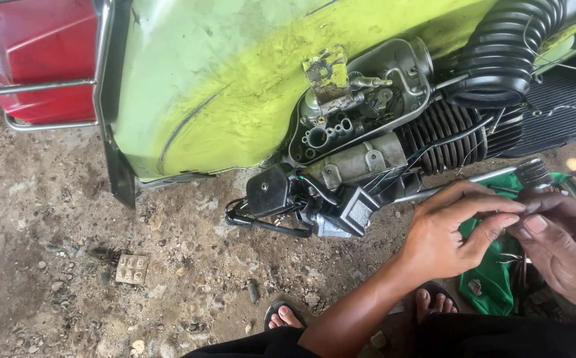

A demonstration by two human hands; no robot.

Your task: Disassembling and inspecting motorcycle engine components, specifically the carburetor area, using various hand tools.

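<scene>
- While both hands meet over the green cloth (483,282), left hand (453,235) and right hand (563,248) pinch some tiny part, probably metal.
- Slip it, and it vanishes into floor (69,219) gravel beside the engine (374,113).

Soft even daylight, faint shadows, sharp focus, slight edge distortion.

Two hands are in view: the left hand (453,232) and the right hand (563,248). Two feet in sandals show at the bottom, one (284,317) and the other (433,301). There is one lime-green scooter body (221,86), one black ribbed hose (506,50), one red tail light (39,56), one green cloth (493,278), and one small square ridged piece (132,269) on the floor.
</scene>
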